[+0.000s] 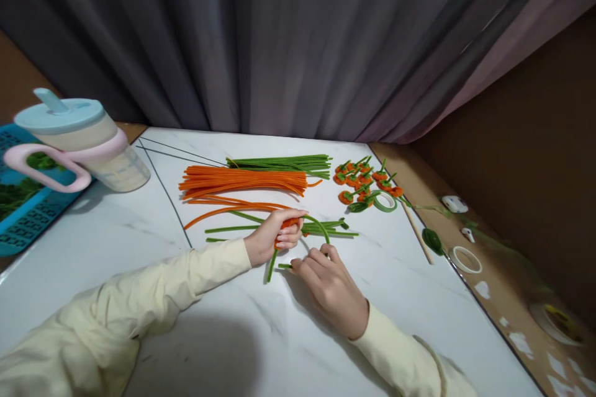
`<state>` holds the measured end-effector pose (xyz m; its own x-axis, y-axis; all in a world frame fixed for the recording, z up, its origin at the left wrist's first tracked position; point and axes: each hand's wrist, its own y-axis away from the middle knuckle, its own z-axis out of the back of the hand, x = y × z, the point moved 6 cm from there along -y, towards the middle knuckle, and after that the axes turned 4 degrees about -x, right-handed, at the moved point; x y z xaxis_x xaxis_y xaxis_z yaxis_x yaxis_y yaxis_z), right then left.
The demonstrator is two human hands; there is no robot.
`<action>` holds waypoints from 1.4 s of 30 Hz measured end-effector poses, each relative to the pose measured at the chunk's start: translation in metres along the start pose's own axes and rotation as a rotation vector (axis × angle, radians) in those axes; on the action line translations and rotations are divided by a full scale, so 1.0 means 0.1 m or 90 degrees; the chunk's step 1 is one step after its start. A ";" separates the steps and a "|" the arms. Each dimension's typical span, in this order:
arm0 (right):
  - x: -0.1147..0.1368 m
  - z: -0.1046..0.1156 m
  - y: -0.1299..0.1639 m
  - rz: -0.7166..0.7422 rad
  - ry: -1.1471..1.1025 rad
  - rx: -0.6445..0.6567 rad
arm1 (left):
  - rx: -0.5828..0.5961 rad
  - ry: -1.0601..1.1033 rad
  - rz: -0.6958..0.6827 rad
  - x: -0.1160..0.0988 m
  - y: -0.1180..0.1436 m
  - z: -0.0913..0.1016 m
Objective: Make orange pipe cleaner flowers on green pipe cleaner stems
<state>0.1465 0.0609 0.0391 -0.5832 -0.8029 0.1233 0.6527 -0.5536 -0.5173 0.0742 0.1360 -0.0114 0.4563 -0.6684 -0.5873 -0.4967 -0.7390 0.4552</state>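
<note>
Near the middle of the white bench (116, 229), the left hand (272, 239) is clenched on an orange coil (289, 223) wrapped by a green pipe cleaner (321, 227); its stem points down toward the person; the right hand (333, 288), just beside, pinches the curved green end.

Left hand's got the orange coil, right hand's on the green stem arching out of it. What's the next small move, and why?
Probably draw the green pipe cleaner snug with the right hand: it arches loosely from the orange coil pinched in the left hand, unlike the tight finished flowers nearby.
</note>
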 end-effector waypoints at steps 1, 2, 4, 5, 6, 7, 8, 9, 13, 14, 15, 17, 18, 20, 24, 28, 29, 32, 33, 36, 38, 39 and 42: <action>0.02 0.00 0.00 0.004 0.031 -0.026 | -0.001 0.018 0.002 0.01 0.00 -0.01; 0.04 0.01 0.00 0.001 0.055 -0.046 | -0.001 0.036 0.005 0.02 0.00 -0.02; 0.05 0.02 0.00 -0.014 0.082 -0.071 | 0.000 0.071 0.006 0.03 0.00 -0.04; 0.05 0.02 0.00 -0.026 0.088 -0.079 | -0.001 0.087 0.005 0.04 0.00 -0.04; 0.05 0.02 0.00 -0.037 0.091 -0.084 | -0.001 0.102 0.005 0.05 0.00 -0.04; 0.04 0.02 0.01 -0.046 0.092 -0.089 | -0.001 0.115 0.005 0.07 -0.01 -0.04; 0.04 0.01 0.01 -0.052 0.093 -0.094 | -0.002 0.126 0.006 0.08 -0.01 -0.04; 0.04 0.01 0.01 -0.056 0.093 -0.099 | -0.002 0.136 0.008 0.10 -0.02 -0.04; 0.07 -0.02 0.03 -0.058 0.108 -0.114 | -0.016 0.162 0.002 0.14 -0.06 -0.03; 0.08 -0.03 0.03 -0.060 0.115 -0.114 | -0.024 0.166 -0.003 0.15 -0.07 -0.03; 0.09 -0.04 0.03 -0.063 0.122 -0.113 | -0.033 0.169 -0.007 0.16 -0.08 -0.03; 0.12 -0.05 0.04 -0.067 0.135 -0.109 | -0.050 0.168 -0.013 0.18 -0.09 -0.02; 0.13 -0.06 0.05 -0.067 0.141 -0.106 | -0.057 0.166 -0.016 0.19 -0.09 -0.03; 0.15 -0.08 0.05 -0.072 0.153 -0.099 | -0.071 0.158 -0.028 0.21 -0.09 -0.03; 0.12 -0.12 0.06 -0.104 0.155 -0.079 | -0.091 0.141 -0.083 0.21 -0.10 -0.04; 0.10 -0.15 0.05 -0.115 0.160 -0.067 | -0.092 0.112 -0.122 0.19 -0.11 -0.02; 0.10 -0.15 0.04 -0.115 0.162 -0.065 | -0.089 0.102 -0.124 0.19 -0.11 -0.02; 0.12 -0.15 0.03 -0.119 0.170 -0.051 | -0.080 0.076 -0.124 0.18 -0.11 -0.01; 0.12 -0.15 0.02 -0.123 0.173 -0.042 | -0.079 0.069 -0.126 0.18 -0.11 -0.01; 0.13 -0.14 0.02 -0.127 0.162 -0.001 | -0.086 0.048 -0.144 0.15 -0.10 0.00; 0.14 -0.12 0.02 -0.120 0.148 0.015 | -0.094 0.037 -0.158 0.12 -0.09 0.00; 0.15 -0.11 0.02 -0.115 0.145 0.013 | -0.097 0.032 -0.164 0.12 -0.08 0.00; 0.17 -0.08 0.03 -0.112 0.141 -0.019 | -0.102 0.019 -0.166 0.11 -0.08 0.00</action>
<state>0.1348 0.0470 0.0331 -0.7802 -0.6250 0.0271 0.5193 -0.6712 -0.5289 0.0835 0.1344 -0.0212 0.5756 -0.4551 -0.6794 -0.2385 -0.8882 0.3928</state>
